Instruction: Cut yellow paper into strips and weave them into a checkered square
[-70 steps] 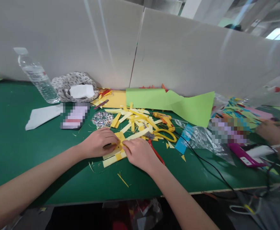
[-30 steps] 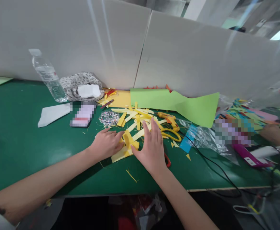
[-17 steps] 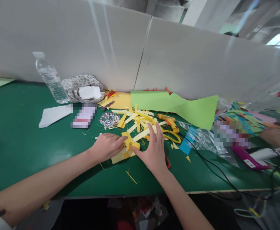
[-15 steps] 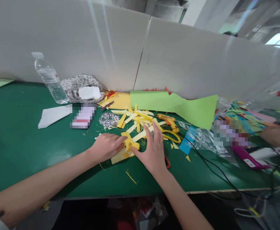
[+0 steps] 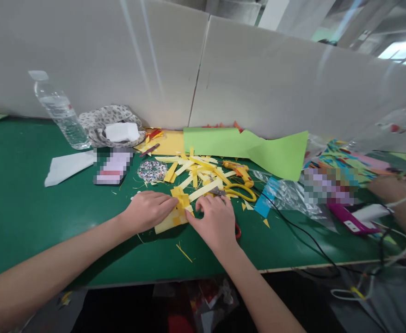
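Note:
A small yellow paper piece (image 5: pixel 175 217) of woven or layered strips lies on the green table between my hands. My left hand (image 5: pixel 150 210) has its fingers pressed together on the piece's upper left part. At its right edge, my right hand (image 5: pixel 215 219) touches the paper with thumb and curled fingers. Loose yellow strips (image 5: pixel 198 173) are heaped just beyond. Yellow-handled scissors (image 5: pixel 242 190) and a yellow glue gun (image 5: pixel 241 171) lie right of the heap.
A water bottle (image 5: pixel 62 113), a patterned pouch (image 5: pixel 111 122) and a phone (image 5: pixel 114 166) stand or lie at left. Green paper (image 5: pixel 244 148) is along the divider. Clear plastic (image 5: pixel 296 199), a black cable and another person's hand (image 5: pixel 390 192) are at right.
The view has shifted slightly, so things sit further left. My right hand's fingers, spread earlier, have curled down toward the yellow paper, uncovering the scissor blades.

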Motion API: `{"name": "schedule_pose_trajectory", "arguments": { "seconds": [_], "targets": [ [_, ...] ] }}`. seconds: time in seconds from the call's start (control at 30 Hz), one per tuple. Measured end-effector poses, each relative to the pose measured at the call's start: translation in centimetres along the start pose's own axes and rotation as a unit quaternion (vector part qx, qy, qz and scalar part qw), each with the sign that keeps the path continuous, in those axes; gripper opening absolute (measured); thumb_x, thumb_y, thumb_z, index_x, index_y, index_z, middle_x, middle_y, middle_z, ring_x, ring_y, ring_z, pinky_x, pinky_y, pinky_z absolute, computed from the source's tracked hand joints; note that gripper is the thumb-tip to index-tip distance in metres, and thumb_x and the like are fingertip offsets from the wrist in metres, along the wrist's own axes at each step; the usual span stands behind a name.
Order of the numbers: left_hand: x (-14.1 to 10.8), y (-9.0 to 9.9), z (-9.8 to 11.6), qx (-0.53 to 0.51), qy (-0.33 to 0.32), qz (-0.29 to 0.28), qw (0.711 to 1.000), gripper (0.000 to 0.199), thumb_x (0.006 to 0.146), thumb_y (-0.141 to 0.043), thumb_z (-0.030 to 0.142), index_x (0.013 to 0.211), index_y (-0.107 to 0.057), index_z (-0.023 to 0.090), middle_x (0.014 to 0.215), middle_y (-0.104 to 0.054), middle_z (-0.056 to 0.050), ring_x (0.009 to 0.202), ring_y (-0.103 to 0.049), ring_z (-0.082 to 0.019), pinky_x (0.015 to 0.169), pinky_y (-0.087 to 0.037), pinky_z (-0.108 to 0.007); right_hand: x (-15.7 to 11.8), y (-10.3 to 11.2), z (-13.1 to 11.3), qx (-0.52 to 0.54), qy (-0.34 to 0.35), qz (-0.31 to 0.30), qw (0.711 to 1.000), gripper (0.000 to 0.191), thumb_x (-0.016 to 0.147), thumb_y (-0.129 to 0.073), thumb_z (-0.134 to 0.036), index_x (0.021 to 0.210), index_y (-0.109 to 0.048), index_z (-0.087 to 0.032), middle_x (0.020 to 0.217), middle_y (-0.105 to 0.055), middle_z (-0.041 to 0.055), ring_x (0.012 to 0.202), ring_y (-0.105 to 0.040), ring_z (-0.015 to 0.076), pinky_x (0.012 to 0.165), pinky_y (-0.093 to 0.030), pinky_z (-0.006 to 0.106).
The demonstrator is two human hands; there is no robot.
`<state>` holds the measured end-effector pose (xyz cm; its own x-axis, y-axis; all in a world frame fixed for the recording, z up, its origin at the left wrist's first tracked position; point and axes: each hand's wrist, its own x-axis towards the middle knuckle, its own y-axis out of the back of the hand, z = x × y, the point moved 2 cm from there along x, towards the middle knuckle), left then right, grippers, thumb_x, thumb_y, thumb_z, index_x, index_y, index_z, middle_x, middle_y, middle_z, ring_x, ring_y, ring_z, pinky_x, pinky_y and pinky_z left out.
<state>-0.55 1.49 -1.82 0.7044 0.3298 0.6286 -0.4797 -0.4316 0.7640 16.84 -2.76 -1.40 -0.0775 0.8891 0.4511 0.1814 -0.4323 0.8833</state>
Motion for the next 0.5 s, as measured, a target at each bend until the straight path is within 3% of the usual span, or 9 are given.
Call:
{"name": "schedule_pose_trajectory", "arguments": {
  "seconds": [0.1,0.23,0.37,0.5],
  "targets": [
    [0.02,0.12,0.07,-0.005,-0.02,0.011,1.0,0.018,0.088,-0.044,0.015,0.087,-0.062,0.019,0.069,-0.069,0.002,0.061,-0.063,-0.01,0.055,-0.046,-0.02,0.09,-0.03,0.2,0.02,0.01,0.007,1.0,0.024,0.073,-0.06,-0.035,0.09,-0.057,-0.018,0.086,-0.063,0.0072,0.084,-0.056,0.0238,0.088,-0.034,0.041],
    [0.02,0.11,0.04,-0.025,-0.026,0.01,0.999,0.016,0.088,-0.045,0.016,0.09,-0.06,0.018,0.076,-0.071,0.001,0.065,-0.065,-0.012,0.056,-0.048,-0.022,0.32,-0.24,0.0,0.063,0.061,-0.004,0.996,0.044,0.075,-0.055,-0.026,0.119,-0.049,-0.019,0.113,-0.06,0.0103,0.106,-0.052,0.0258,0.099,-0.027,0.046],
    [-0.1,0.22,0.16,-0.073,-0.047,-0.01,0.996,0.019,0.089,-0.042,0.015,0.1,-0.058,0.018,0.095,-0.071,-0.003,0.078,-0.066,-0.014,0.065,-0.052,-0.023,0.59,-0.47,-0.18,0.108,0.06,-0.07,0.99,0.05,0.075,-0.052,-0.021,0.125,-0.045,-0.02,0.11,-0.063,0.008,0.107,-0.053,0.0241,0.103,-0.023,0.049],
    [-0.39,0.17,0.35,-0.143,-0.082,-0.048,0.985,0.03,0.09,-0.035,0.011,0.113,-0.053,0.018,0.114,-0.064,-0.008,0.097,-0.063,-0.015,0.077,-0.053,-0.025,0.62,-0.52,-0.24,0.129,0.062,-0.085,0.986,0.052,0.073,-0.053,-0.018,0.124,-0.045,-0.021,0.106,-0.065,0.0056,0.104,-0.054,0.0234,0.104,-0.02,0.051]
  ]
}}
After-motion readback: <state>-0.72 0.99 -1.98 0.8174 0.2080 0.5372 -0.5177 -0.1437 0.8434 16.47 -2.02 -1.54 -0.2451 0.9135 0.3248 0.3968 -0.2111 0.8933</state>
